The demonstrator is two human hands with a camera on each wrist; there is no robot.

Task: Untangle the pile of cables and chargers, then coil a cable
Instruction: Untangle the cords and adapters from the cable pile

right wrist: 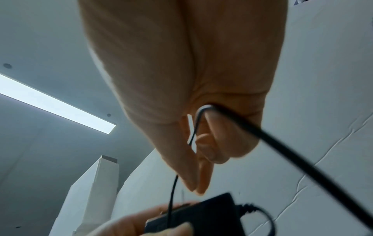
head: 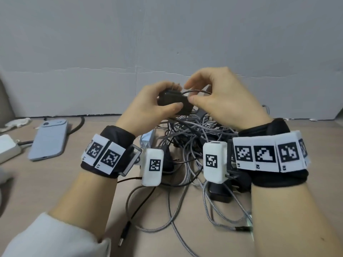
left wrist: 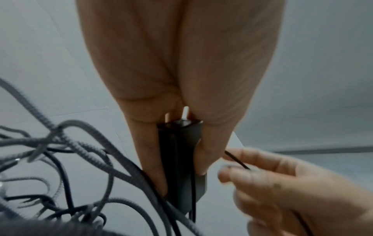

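Left hand: as we hold both hands raised above the pile, our left hand (head: 148,106) has its fingers (left wrist: 149,159) and thumb curled round a small black rectangular plastic charger brick (head: 174,103), clamping it from both sides.
Right hand: our right hand (head: 228,101) sits just beside the left, its fingers (right wrist: 203,177) bent and its thumb tip touching the brick's end; a thin black smooth cable (head: 196,92) loops through the curled fingers, held there.
Charger brick: lifted off the pile, between the two hands, with the thin black cable trailing from it.
Pile: a tangle of grey braided cables and black cords (head: 187,145) lies on the desk directly under the hands and wrists, with a black plug adapter (head: 219,193) at its near right edge and a barrel plug end (head: 121,242) stretched toward us.
Desk: a pale brown matte desk (head: 55,182) carries the pile.
Left of the pile: a light blue smartphone lying face down (head: 49,140), and a white block (head: 7,147) at the edge.
Room: a grey-white cardboard wall (head: 167,43) stands behind the desk; the right wrist view shows a long ceiling light strip (right wrist: 56,105).
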